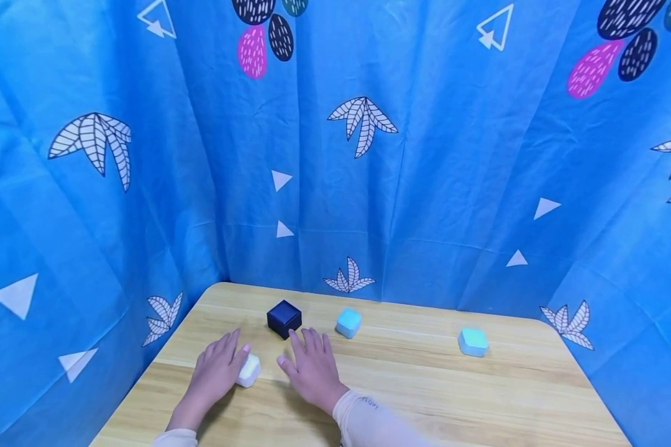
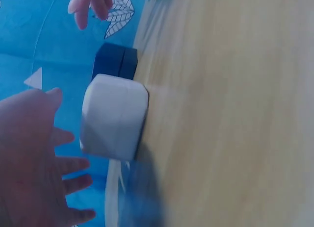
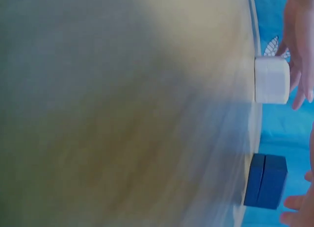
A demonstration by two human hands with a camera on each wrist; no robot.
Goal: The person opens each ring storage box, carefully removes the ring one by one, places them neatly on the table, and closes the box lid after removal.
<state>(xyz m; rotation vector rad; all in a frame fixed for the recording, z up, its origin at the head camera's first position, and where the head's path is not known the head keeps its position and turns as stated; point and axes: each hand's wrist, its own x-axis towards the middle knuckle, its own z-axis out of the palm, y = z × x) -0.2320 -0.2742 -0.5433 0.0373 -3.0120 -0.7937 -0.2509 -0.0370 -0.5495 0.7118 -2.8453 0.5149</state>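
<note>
On the left of the table, a small white box [image 1: 250, 371] with rounded corners sits beside my left hand [image 1: 214, 372]. That hand hovers with its fingers spread, and in the left wrist view a gap shows between them and the white box [image 2: 115, 116]. Farther back stands a dark navy box [image 1: 284, 315]; a seam around its side shows on the navy box [image 3: 266, 181] in the right wrist view. My right hand [image 1: 313, 371] reaches toward it with fingers extended, holding nothing. Whether its fingertips touch the navy box is unclear.
A light blue box [image 1: 348, 323] stands right of the navy one, and a mint-green and pale blue box [image 1: 473, 342] lies farther right. Behind the wooden table [image 1: 425, 385] and along its sides hangs a blue patterned curtain [image 1: 442, 186].
</note>
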